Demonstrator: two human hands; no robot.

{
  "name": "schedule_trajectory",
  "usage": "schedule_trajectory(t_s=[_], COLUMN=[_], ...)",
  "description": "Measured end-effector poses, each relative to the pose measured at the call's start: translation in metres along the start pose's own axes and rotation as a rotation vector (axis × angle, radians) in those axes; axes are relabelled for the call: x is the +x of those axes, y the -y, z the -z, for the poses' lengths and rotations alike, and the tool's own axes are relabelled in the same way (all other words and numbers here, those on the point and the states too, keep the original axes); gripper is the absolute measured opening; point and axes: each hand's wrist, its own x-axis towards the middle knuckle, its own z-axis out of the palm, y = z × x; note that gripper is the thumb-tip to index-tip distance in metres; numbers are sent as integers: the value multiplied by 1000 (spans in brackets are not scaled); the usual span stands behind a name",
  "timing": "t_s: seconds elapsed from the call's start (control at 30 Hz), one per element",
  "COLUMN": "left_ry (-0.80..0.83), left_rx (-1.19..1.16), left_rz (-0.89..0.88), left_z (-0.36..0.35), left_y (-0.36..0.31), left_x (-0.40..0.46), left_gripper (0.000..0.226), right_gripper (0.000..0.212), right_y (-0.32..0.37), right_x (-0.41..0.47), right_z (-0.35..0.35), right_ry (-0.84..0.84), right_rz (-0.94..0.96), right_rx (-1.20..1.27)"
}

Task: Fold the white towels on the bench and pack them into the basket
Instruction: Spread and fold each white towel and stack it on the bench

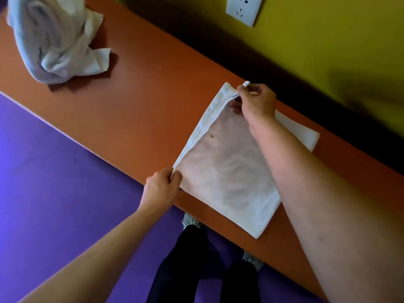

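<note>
A white towel (227, 171) lies folded flat on the orange bench (135, 101), its layers stacked with the left edges nearly lined up. My left hand (161, 189) pinches the near left corner at the bench's front edge. My right hand (255, 101) pinches the far left corner, lifting a small tip of cloth. A second layer pokes out on the right beyond my right forearm. A crumpled heap of white towels (52, 38) sits at the far left end of the bench. No basket is in view.
A yellow wall with a white power socket (243, 9) runs behind the bench. Purple floor (54, 182) lies in front of it. My dark trouser legs and shoes (192, 221) stand close to the bench's front edge.
</note>
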Motion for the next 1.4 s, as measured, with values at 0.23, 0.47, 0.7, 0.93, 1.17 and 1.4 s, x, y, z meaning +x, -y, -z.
schedule_trajectory(t_s=[0.23,0.47,0.7,0.93,1.17,1.4], left_ry=[-32,-118,-100,-33,-68,-52], left_rx=[315,263,147,-91,-388,-570], left_rz=[21,-95,-36,76,177,56], left_z=[-6,-11,-18,-26,-24,-15], left_y=[19,18,28,57,75,28], left_x=[26,30,23,-23,-74,-79], left_gripper=[37,32,26,18,24,31], right_gripper=[9,40,17,10,9,12], right_y=[-73,-178,-228,-244,-250,-204], right_x=[-55,-177,-223,-241,-286,-261], right_z=[51,131,129,151,155,177], right_ry=[-25,-307,-136,-220,-240,-339], right_rz=[1,-269,-290,-302,-318,-249], right_rx=[-248,-576,-501,-306,-131,253])
